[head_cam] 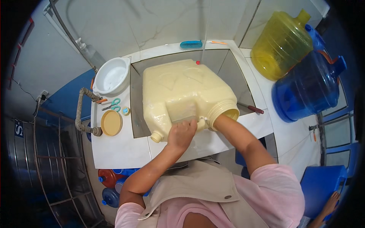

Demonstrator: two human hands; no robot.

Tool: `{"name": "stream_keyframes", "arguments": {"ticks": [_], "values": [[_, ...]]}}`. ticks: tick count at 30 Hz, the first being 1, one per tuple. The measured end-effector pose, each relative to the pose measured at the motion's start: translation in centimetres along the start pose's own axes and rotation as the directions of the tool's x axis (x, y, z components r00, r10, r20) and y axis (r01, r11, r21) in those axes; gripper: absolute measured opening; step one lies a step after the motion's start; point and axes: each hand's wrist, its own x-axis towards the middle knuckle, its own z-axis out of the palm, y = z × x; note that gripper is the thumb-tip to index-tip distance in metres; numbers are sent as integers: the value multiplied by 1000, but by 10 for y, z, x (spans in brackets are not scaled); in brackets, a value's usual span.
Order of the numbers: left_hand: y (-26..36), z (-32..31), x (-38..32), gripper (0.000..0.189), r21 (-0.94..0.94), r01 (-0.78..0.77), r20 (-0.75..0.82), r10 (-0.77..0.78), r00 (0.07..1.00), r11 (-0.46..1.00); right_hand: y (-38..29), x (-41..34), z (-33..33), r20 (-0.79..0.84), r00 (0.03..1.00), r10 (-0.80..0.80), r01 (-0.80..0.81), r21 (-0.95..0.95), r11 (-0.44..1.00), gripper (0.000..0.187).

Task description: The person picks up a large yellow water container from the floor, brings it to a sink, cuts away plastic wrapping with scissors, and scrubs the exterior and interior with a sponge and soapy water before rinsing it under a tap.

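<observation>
A large cream plastic jerrycan (182,85) lies tilted over a tiled sink basin (225,64), its wide threaded mouth facing me at the right. My left hand (182,134) is closed around the can's moulded handle. Through the wide mouth goes my right forearm; my right hand is hidden inside the can, so its fingers cannot be seen. A small capped-size spout (156,137) sticks out at the can's lower left. On the counter to the left lies a round cream lid (111,122).
Left: white basin (111,75), scissors (114,105), pipe (82,111), pump bottle (89,52). Behind: blue brush (191,44). Right: red-handled tool (255,109), yellow jug (281,45), blue jug (305,88). Another person's hand (332,201) touches a blue container (320,188) at lower right.
</observation>
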Motion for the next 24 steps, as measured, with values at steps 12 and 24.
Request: {"name": "stream_keyframes", "arguments": {"ticks": [12,24], "values": [[-30,18,30,13,-106,68,-14,-70,997,992,22,10,-67,766,640,66,353,-369,860,26],[-99,76,45,20,-293,554,234,-503,832,779,-176,202,25,115,813,-571,568,65,821,30]]}}
